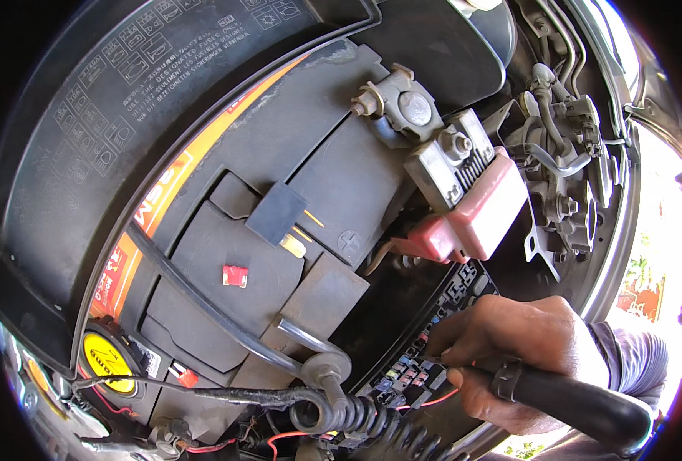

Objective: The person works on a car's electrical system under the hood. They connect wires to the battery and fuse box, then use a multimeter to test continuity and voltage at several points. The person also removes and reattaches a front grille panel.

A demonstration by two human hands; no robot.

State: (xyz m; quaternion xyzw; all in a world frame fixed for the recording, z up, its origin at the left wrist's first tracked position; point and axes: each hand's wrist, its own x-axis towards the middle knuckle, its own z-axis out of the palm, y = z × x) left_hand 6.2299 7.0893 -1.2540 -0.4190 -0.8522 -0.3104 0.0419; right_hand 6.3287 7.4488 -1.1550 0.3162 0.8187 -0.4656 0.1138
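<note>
My right hand [518, 353] comes in from the right edge and reaches over the open fuse box [410, 376]. Thumb and forefinger are pinched together above the rows of small coloured fuses. Between them shows a small grey tip; what it belongs to is hidden. A thick black tube-like piece [579, 407] with a clip round it crosses in front of the palm. Whether the hand holds it, I cannot tell. My left hand is out of view. On the battery [233, 238] lie a black square relay [277, 213], a yellow fuse [293, 246] and a red fuse [235, 276].
The black fuse box cover [41, 200] leans at the left. A pink terminal cover [491, 207] stands beside the battery clamp [414, 107]. A metal hold-down rod [302, 338], a coiled black cable [356, 419] and a red wire [437, 399] run close to the fuse box.
</note>
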